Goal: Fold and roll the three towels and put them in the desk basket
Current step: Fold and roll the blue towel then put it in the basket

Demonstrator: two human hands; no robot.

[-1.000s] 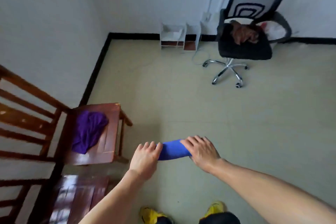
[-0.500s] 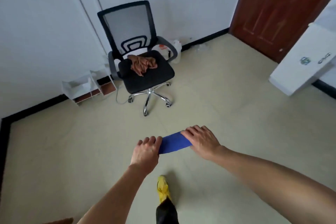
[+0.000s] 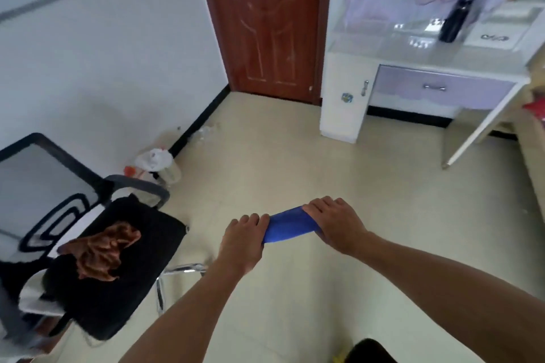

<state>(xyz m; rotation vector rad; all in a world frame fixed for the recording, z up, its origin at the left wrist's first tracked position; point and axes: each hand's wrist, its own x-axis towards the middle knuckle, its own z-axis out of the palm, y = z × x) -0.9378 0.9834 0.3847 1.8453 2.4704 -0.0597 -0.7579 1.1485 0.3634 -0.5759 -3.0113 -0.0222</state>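
Note:
A rolled blue towel (image 3: pixel 287 224) is held in the air in front of me, lying crosswise. My left hand (image 3: pixel 243 240) grips its left end and my right hand (image 3: pixel 334 222) grips its right end, both palms down. A crumpled brown towel (image 3: pixel 100 253) lies on the black seat of the office chair (image 3: pixel 124 298) at the lower left. No basket shows in this view.
A white desk (image 3: pixel 424 62) with a purple drawer stands at the upper right, a dark bottle (image 3: pixel 452 20) on top. A brown door (image 3: pixel 265 20) is straight ahead. A small bin with a white bag (image 3: pixel 157 163) sits by the wall. Pale floor lies between.
The view has swung to the right: the chair moved from the middle to the lower left, the door and desk came into view. Both hands keep hold of the blue roll.

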